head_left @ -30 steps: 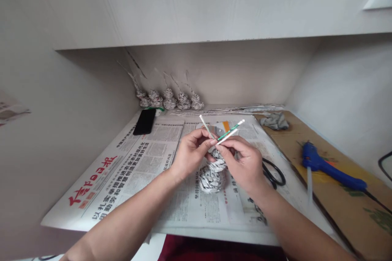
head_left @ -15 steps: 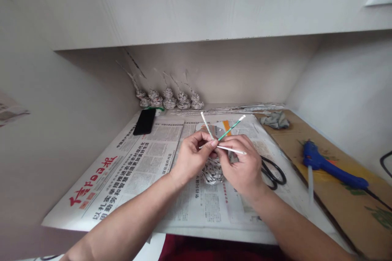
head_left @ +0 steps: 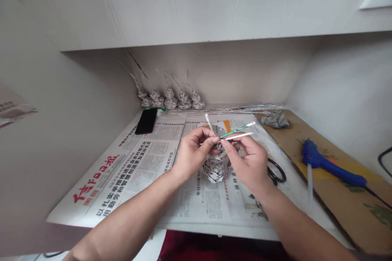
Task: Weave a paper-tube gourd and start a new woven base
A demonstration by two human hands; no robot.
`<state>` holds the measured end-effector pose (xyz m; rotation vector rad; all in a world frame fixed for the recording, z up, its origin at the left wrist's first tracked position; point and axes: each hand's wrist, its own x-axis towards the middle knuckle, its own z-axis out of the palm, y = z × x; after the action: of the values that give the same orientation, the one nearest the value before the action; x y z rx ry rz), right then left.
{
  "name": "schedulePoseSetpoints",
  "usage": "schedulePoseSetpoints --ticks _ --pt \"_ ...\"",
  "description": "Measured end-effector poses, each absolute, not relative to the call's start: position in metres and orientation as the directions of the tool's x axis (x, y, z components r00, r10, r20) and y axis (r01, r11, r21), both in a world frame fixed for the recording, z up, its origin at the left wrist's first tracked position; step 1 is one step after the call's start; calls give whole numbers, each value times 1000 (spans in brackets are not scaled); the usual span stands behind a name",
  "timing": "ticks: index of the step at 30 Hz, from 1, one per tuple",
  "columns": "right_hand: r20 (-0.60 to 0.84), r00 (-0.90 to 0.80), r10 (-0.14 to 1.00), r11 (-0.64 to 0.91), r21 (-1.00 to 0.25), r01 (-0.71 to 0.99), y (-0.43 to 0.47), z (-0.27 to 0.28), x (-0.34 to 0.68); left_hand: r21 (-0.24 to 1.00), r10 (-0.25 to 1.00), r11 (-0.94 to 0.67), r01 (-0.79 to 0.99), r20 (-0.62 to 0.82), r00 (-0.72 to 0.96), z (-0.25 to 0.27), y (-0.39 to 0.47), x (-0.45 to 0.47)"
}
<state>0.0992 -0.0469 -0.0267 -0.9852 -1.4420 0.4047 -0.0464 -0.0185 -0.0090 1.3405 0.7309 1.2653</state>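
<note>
A small gourd shape woven from rolled newspaper (head_left: 215,168) stands on the newspaper sheets, its upper part partly hidden by my fingers. Three paper strips stick out of its top: a short white one pointing up, a green one (head_left: 235,130) and a white one (head_left: 240,135), both slanting right. My left hand (head_left: 197,147) pinches the weaving at the point where the strips meet. With thumb and fingers, my right hand (head_left: 246,157) grips the white strip near its base, close beside the left fingertips.
Several similar woven gourds (head_left: 184,101) line the back wall, with long paper strips (head_left: 226,110) beside them. A black phone (head_left: 146,121) lies back left. On cardboard (head_left: 364,216) at right rest a blue glue gun (head_left: 333,166) and a crumpled grey cloth (head_left: 275,119). Black-handled scissors (head_left: 277,172) lie behind my right hand.
The right hand has shifted slightly right and swung the white strip upward, close to the green one. The green strip leans further right. More of the woven body shows.
</note>
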Motion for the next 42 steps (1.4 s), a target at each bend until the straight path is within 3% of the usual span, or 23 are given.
schedulePoseSetpoints --ticks 5,12,28,33,37,42 --pt "501 105 859 496 -865 69 -42 -25 102 958 932 -158 -240 225 283 -6 -17 -50" --pt "407 88 909 416 -897 -148 -36 -25 102 964 909 -112 -240 197 369 -3 -18 -50" --pt "198 -26 980 164 -876 -454 -36 -18 100 955 886 -26 -296 159 436 -2 -21 -50" --pt "231 88 969 247 -920 -305 -35 -22 99 954 907 -28 -299 150 394 -2 -20 -48" --pt "412 170 895 428 -901 -69 -41 -21 100 953 921 -46 -300 157 356 -5 -18 -47" --pt "580 102 808 575 -815 72 -49 -20 100 948 930 -80 -307 182 320 -9 -17 -47"
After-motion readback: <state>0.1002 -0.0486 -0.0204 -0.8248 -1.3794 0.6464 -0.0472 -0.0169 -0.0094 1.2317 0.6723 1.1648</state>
